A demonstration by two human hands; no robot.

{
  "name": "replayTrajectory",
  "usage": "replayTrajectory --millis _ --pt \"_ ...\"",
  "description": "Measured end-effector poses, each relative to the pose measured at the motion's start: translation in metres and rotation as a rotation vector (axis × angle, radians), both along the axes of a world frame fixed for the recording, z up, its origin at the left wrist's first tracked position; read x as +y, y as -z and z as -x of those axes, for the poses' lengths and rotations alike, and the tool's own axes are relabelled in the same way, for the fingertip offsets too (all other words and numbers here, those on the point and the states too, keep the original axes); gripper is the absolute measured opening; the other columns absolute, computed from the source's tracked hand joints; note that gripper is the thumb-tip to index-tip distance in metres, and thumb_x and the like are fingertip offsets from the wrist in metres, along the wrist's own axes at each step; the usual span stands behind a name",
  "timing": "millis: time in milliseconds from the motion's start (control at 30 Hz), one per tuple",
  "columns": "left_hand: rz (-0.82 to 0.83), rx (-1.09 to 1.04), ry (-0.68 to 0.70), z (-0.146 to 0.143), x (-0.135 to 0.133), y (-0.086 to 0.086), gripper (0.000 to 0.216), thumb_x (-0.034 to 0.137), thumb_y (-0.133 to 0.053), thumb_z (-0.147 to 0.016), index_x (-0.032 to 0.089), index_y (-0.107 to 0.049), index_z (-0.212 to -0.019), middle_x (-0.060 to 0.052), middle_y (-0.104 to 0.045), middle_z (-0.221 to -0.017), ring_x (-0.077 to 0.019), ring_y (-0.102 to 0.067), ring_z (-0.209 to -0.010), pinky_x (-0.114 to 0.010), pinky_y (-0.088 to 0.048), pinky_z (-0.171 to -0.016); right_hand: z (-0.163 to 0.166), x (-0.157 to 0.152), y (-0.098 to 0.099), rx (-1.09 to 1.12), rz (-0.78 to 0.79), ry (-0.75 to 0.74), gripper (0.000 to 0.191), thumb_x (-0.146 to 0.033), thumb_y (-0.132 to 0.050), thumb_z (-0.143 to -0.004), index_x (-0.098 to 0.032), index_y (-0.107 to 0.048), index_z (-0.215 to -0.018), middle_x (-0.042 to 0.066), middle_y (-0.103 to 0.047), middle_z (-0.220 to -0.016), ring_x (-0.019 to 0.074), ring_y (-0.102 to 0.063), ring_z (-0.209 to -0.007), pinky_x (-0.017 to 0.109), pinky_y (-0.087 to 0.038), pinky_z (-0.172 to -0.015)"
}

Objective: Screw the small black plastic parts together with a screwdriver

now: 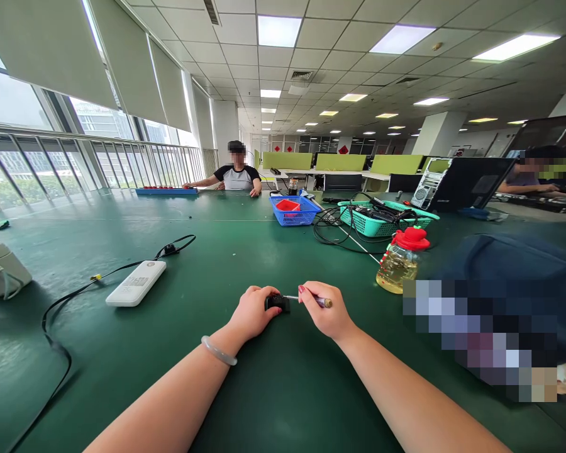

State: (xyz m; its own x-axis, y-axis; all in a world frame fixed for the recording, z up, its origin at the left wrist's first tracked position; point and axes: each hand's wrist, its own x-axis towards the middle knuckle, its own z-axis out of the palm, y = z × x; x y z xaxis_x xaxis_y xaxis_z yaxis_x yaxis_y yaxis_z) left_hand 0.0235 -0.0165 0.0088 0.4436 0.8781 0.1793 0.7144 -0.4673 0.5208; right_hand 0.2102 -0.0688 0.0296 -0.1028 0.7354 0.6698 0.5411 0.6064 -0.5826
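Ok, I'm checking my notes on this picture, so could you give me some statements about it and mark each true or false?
1. The left hand holds a small black object at the green tabletop. True.
2. The pale bangle is on the right wrist. False: it is on the left wrist.
3. The right hand grips a slim tool. True.
4. The white device lies in the blue basket. False: it lies on the green tabletop.
5. The red-lidded bottle stands in front of the teal basket. True.
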Motion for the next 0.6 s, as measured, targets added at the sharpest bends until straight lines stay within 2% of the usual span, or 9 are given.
replayTrajectory --millis 400,600 --pt "0.013 -0.020 -0.002 0.0009 0.0013 0.0015 0.032 0.025 -0.065 -0.079 0.025 -0.066 -0.111 -0.004 -0.069 -0.108 -0.0259 -0.054 -0.115 -0.039 -0.043 -0.102 0.0010 0.0002 0.0003 -0.054 0.000 0.017 0.038 -0.032 -0.043 -0.094 -0.021 -0.046 -0.058 -0.002 -0.045 -0.053 0.0121 -0.043 -0.050 0.026 -0.031 -0.052" --pt "0.016 -0.019 0.002 0.0006 0.0019 0.0030 0.032 0.025 -0.065 -0.079 0.026 -0.065 -0.111 -0.004 -0.069 -0.108 -0.0254 -0.053 -0.115 -0.039 -0.043 -0.102 0.0037 -0.0013 0.0014 -0.160 -0.040 0.017 0.037 -0.028 -0.042 -0.093 -0.021 -0.037 -0.057 -0.003 -0.043 -0.054 0.0109 -0.039 -0.050 0.025 -0.030 -0.051"
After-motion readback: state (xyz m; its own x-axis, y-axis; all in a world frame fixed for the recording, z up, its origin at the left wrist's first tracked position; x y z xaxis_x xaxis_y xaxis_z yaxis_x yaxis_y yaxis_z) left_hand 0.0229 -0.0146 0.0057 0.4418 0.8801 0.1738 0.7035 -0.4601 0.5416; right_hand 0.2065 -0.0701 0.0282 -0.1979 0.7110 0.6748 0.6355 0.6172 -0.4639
